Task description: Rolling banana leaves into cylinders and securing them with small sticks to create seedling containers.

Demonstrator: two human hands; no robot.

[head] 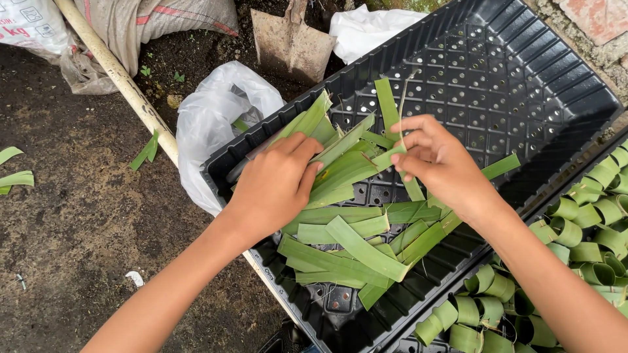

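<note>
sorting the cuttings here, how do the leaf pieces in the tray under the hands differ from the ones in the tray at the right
The flat leaf strips lie straight and loose, criss-crossed in a heap; the rolled leaf rings are curled into small loops. The strips cover only part of their black tray, while the rings stand packed side by side in the second tray. Both are green, cut from similar leaves.

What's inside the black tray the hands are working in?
Cut green leaf strips lie piled in the black tray, under both hands. Its far end shows bare perforated floor. The floor beneath the pile is covered.

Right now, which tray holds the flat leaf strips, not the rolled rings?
The upper black tray, under both hands: its strips lie flat and loose. The lower right tray holds curled rings.
</note>
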